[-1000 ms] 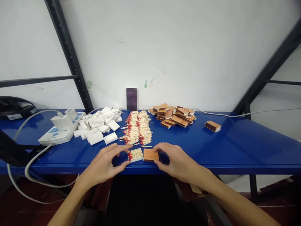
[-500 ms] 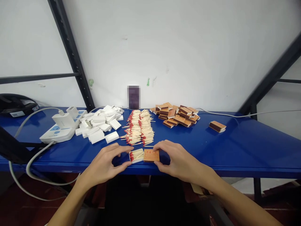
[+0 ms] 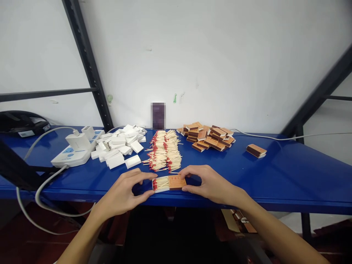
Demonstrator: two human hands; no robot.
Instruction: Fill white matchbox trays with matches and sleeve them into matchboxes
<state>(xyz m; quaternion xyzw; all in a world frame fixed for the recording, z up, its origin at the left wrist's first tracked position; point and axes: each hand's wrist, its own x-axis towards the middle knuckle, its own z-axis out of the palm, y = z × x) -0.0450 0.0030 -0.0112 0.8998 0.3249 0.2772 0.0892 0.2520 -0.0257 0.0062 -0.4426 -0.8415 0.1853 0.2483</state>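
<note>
Two hands meet over one small box at the near edge of the blue table (image 3: 277,176). The left hand (image 3: 126,192) has thumb and forefinger clamped on the outer end of a white tray (image 3: 162,190); the right hand (image 3: 213,185) has thumb and forefinger clamped on the far and near edges of an orange sleeve (image 3: 177,182). Tray and sleeve touch end to end, the tray on the sleeve's 9 o'clock side; how far it is inside, if at all, cannot be told.

To do this well, I would hold both flat and in line, press lightly so the sleeve's mouth stays square, and push evenly, letting no stick catch on the rim.

The tray is well filled with matches (image 3: 162,182), red heads toward 9 o'clock. From the box, with 12 straight ahead, a heap of loose matches (image 3: 165,152) lies at 12, a pile of white trays (image 3: 121,143) between 10 and 11, a pile of orange boxes (image 3: 210,137) at 1 and a lone box (image 3: 256,150) at 2. Whether those orange ones have anything inside is too small to tell.
</note>
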